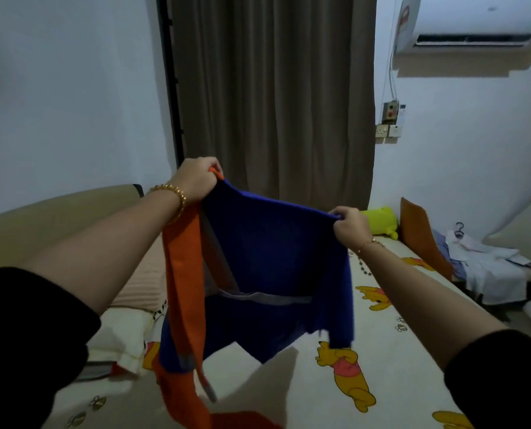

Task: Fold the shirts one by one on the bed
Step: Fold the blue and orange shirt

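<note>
over the bed: shirt up in the air, no fold started

above the bed [289, 397] the blue and orange shirt [273, 258] hangs stretched between both hands. it is clear of the cartoon sheet, except for an orange strip that trails low at the front; can't tell if that touches.

left hand [196, 178]: fingers curled tight, pinching the orange top corner. right hand [349, 224]: same pinch on the blue top edge, fingers closed on the cloth.

handling, my read:
- light and fully limp. it sags in the middle and the hem droops unevenly.
- not slippery or fragile, so a two-finger pinch should hold it.
- grip points look right: the two top corners, hands wide apart, so it drops flat.
- watch the loose orange side. it will likely bunch under the body when the shirt is laid down, so lay it and smooth it first.

containers: no basket, box or drawer in view. nearest thing is a heap of pale clothes [487, 261] at the far right past the bed edge, with a hanger on top. can't tell how many pieces are in it. a pillow [128, 332] sits left of the shirt.
</note>
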